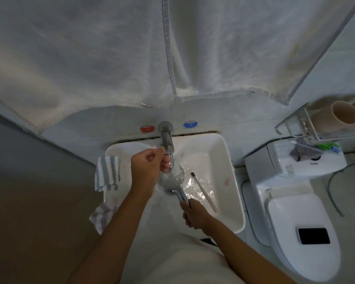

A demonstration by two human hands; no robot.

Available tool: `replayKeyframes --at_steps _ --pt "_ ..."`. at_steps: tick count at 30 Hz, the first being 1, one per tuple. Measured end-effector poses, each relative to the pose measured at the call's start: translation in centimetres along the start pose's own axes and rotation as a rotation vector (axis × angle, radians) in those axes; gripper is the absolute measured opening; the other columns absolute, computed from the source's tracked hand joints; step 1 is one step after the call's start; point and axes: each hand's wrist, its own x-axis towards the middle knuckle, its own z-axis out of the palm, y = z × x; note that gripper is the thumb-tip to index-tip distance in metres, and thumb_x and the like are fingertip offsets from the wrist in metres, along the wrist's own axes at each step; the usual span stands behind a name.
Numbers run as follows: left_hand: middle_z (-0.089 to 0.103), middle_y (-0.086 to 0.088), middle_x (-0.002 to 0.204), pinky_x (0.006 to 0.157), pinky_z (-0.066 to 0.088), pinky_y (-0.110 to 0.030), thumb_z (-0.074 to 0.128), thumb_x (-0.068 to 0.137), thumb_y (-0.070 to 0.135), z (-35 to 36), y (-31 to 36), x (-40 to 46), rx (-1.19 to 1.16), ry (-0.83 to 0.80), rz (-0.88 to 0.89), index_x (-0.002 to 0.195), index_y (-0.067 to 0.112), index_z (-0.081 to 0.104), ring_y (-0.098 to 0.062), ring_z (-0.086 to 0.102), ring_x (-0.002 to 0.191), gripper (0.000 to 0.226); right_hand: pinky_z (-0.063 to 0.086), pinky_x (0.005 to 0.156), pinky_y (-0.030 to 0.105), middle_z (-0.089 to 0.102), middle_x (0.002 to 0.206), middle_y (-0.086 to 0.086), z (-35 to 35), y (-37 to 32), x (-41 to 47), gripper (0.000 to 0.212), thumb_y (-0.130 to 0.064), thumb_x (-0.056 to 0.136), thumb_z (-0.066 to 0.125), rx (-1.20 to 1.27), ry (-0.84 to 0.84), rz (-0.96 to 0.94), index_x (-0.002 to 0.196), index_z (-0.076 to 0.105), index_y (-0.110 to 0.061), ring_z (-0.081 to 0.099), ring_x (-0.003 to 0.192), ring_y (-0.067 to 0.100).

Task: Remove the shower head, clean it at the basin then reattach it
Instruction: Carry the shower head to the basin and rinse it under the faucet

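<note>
From my remote seat I am reading left to right: a striped cloth (107, 172) is hanging over the left rim of the basin (232, 193), with a second patterned cloth (102, 215) drooping below it. The left hand (150, 163) is curling its fingers around the tap (166, 141), thumb against the lever, gripping it. Just below the spout, the shower head (172, 178) is lying face up inside the basin, water splashing on its disc. The right hand (194, 215) is clamping around the shower head's handle at the near end, holding it under the stream. A toothbrush (204, 192) is resting in the wet basin just right of the shower head, apart from both hands. Further right, a phone (313, 235) is sitting on the closed lid of the toilet (291, 210).
</note>
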Motion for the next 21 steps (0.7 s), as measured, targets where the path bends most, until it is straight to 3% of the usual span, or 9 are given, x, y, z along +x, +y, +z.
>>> replayKeyframes --at_steps 16,21 --pt "0.069 -0.002 0.061 0.050 0.053 -0.023 0.062 0.092 0.018 0.00 0.26 0.06 -0.034 -0.013 -0.020 0.077 0.009 0.070 -0.013 0.063 0.051 0.019 0.028 0.035 0.014 0.052 0.070 0.003 0.14 0.17 0.11 0.024 -0.034 0.102 0.039 0.016 -0.002 0.009 0.089 0.040 -0.014 0.047 0.046 0.012" --pt "0.068 0.000 0.059 0.048 0.053 -0.020 0.061 0.093 0.016 -0.03 0.33 0.04 -0.041 -0.028 -0.025 0.078 0.007 0.069 -0.011 0.062 0.050 0.019 0.029 0.035 0.014 0.051 0.070 0.002 0.15 0.05 0.02 0.026 -0.035 0.102 0.039 0.016 0.002 0.006 0.083 0.039 -0.017 0.047 0.047 0.012"
